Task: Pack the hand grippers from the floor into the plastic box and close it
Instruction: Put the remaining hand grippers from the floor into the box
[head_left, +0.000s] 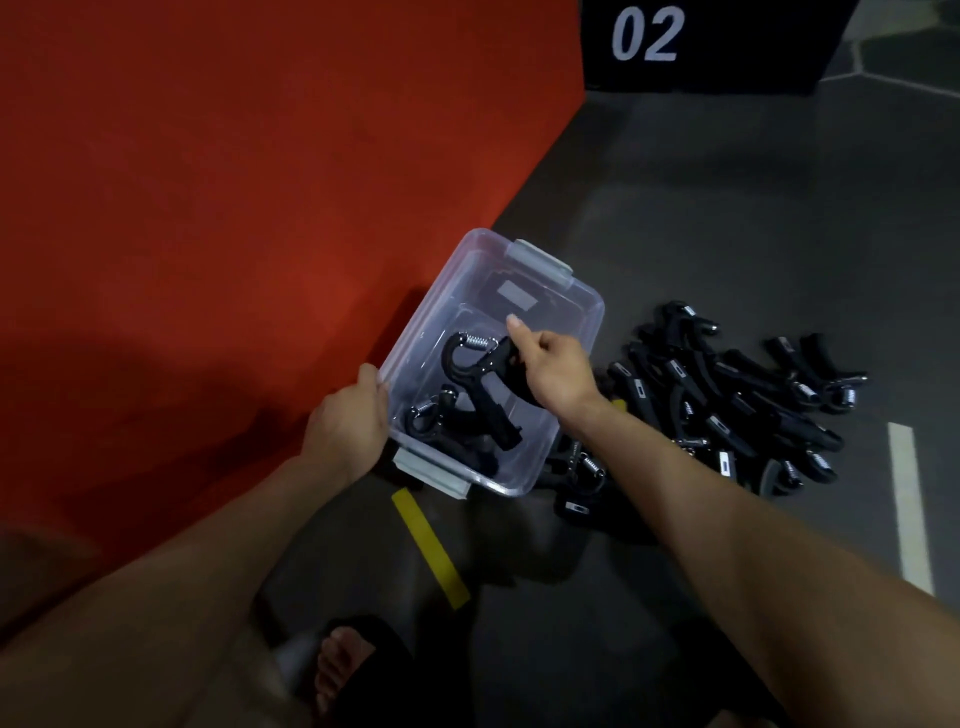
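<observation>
A clear plastic box (582, 312) with grey latches stands open on the dark floor beside a red mat. My left hand (345, 421) grips its near left rim. Over the box, my right hand (553, 366) holds a black hand gripper (478, 374) with a steel spring by one handle, thumb pointing away. Other black hand grippers (447, 423) lie on the box's bottom. A pile of hand grippers (727, 410) lies on the floor to the right of the box. No lid is in view.
The red mat (234, 208) fills the left. A yellow tape strip (428, 545) lies on the floor below the box, a white line (906, 499) at right. A black block marked 02 (701, 47) stands at the top. My sandalled foot (358, 670) is at the bottom.
</observation>
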